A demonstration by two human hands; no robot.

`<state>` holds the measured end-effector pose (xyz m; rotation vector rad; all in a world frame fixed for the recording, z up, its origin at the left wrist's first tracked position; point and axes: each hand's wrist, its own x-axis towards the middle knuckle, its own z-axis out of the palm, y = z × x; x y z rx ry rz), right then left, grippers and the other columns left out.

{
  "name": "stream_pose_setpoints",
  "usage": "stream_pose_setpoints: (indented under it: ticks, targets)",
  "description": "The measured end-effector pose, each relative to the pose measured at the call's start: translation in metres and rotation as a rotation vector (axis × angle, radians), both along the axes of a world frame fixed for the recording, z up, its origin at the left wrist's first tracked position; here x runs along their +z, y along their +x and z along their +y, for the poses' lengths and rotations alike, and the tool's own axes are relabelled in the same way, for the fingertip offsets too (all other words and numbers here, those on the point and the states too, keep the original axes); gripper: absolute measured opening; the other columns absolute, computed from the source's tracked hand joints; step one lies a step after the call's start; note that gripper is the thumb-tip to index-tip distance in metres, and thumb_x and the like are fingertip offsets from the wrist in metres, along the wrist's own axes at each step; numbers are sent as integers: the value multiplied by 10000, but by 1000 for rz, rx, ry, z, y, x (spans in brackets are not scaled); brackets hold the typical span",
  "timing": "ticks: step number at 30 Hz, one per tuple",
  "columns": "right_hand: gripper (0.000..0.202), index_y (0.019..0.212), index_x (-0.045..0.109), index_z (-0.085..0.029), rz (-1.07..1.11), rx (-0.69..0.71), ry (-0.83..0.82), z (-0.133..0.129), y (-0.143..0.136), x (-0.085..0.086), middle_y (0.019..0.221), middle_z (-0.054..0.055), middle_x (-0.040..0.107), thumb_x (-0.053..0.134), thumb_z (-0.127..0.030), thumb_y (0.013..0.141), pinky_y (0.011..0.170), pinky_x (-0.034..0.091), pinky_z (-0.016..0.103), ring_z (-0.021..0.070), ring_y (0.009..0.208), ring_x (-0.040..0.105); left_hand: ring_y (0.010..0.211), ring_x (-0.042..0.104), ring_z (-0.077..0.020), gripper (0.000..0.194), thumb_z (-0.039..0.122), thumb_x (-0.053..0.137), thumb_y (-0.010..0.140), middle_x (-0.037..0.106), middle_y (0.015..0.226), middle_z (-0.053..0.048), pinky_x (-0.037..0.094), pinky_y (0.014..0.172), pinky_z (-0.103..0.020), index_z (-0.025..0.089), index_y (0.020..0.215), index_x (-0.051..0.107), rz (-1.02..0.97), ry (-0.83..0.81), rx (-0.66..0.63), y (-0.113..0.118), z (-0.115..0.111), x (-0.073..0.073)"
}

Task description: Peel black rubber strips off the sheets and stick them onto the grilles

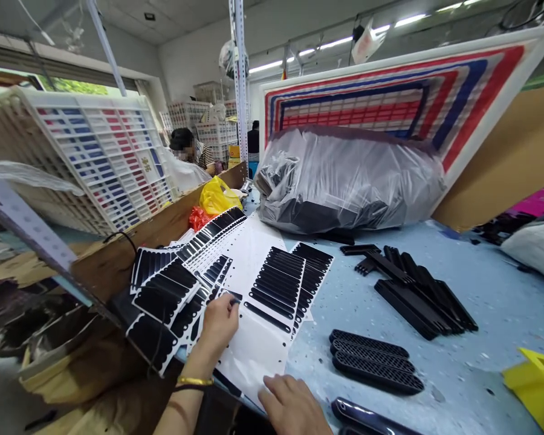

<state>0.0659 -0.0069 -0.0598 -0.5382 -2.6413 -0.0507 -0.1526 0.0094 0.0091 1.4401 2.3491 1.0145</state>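
My left hand (219, 324) is closed, thumb and fingertips pinching a dark strip, apparently a black sticker (234, 299), at the left side of a white sticker sheet (258, 350). Rows of long black stickers (278, 275) cover the sheet's upper part; its lower part is bare backing. My right hand (294, 406) lies low at the table's front edge, fingers stretched out beside the sheet's lower corner. Right of it sit several black perforated oblong pieces (374, 362) and a glossy black piece (367, 417). More sticker sheets (167, 290) overlap in a loose pile on the left.
Slim black plastic parts (421, 290) lie heaped on the blue table (489, 272). Behind stands a large clear plastic bag (349, 175) of dark parts. A yellow bin (537, 386) is at right, a white crate (104, 151) at left. One person (193, 151) sits farther back.
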Motion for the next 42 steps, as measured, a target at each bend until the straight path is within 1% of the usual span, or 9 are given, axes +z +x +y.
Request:
stream_pose_setpoints:
  ticks: [4,8,12,16,19,25,31,35,42]
  targets:
    - [568,1028,663,-188,-27,-19,15,10,-23,-35,1110,157,732,796,-566,625,669,485,379,354,921,668,594,610,-170,299,163,570,778,629,613,10,462,641,-272,143,1035,721,-101,27,-36,18,-23,-20]
    - [394,958,710,-231,-79,57,-26,14,-19,-50,1139,93,746,796,-461,649,696,470,357,349,1016,665,492,569,-171,344,285,515,808,587,541,18,458,534,-273,115,1032,714,-374,108,62,17,-33,-32]
    - [28,737,693,-238,29,69,-122,3,-12,-29,1012,18,784,698,-266,740,714,458,345,300,1005,683,549,591,-183,310,378,514,821,622,593,-12,452,538,-274,158,920,709,-265,135,173,-3,-61,-33]
    - [153,765,694,-217,47,27,-266,-11,-12,3,1059,47,770,587,-109,773,798,456,382,295,1081,659,493,529,-159,221,388,570,805,510,464,35,407,548,-269,216,724,682,-81,33,154,1,-98,-37]
    - [195,784,704,-205,27,30,-291,-14,-13,15,1073,71,767,550,-85,797,807,465,399,312,1096,656,409,455,-127,216,412,617,759,441,403,69,347,469,-245,209,697,656,-344,-8,104,21,-110,-42]
    - [180,898,701,-218,37,56,-354,-10,-5,20,1087,91,757,605,-125,777,874,494,436,332,1109,651,271,347,-65,406,570,689,655,503,382,60,182,313,-177,202,631,518,-970,72,195,48,-103,-29]
    - [594,1304,552,-156,264,83,-96,-6,3,18,1254,200,666,636,-277,728,883,510,445,357,1100,643,256,323,-47,407,534,761,629,509,360,32,196,301,-169,167,608,585,-1359,93,-53,62,-124,-16]
    - [528,1248,577,-169,239,139,-62,-6,3,21,1142,166,715,512,-144,725,702,506,380,307,905,685,279,371,-57,446,550,798,603,507,350,6,220,328,-170,135,595,636,-1420,90,-175,61,-132,-27]
    - [231,1101,619,-207,185,146,-35,-34,7,9,948,99,749,545,-213,882,634,453,355,249,729,654,455,553,-126,426,488,837,593,665,575,-43,397,424,-204,116,755,706,-1366,183,105,46,-117,-28]
